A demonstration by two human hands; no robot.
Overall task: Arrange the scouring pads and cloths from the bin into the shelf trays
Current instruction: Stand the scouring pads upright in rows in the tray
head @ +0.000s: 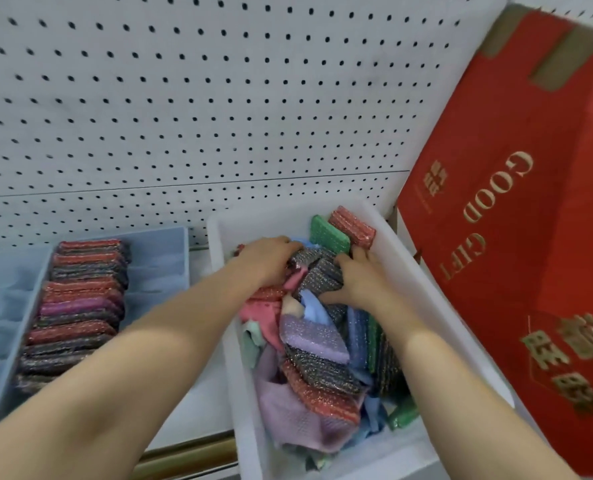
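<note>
Where both hands dig, the bin [409,268] hides fingertips.

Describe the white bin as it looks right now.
The white bin is a long, translucent plastic box, open-topped, sitting on the shelf between the blue tray and the red carton. It holds a loose heap of glittery scouring pads and soft cloths in mixed colours; two pads stand upright at its far end. Both hands, left and right, are down in the heap.

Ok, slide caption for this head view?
Both hands dig into mixed scouring pads in white bin beside blue tray.
</note>
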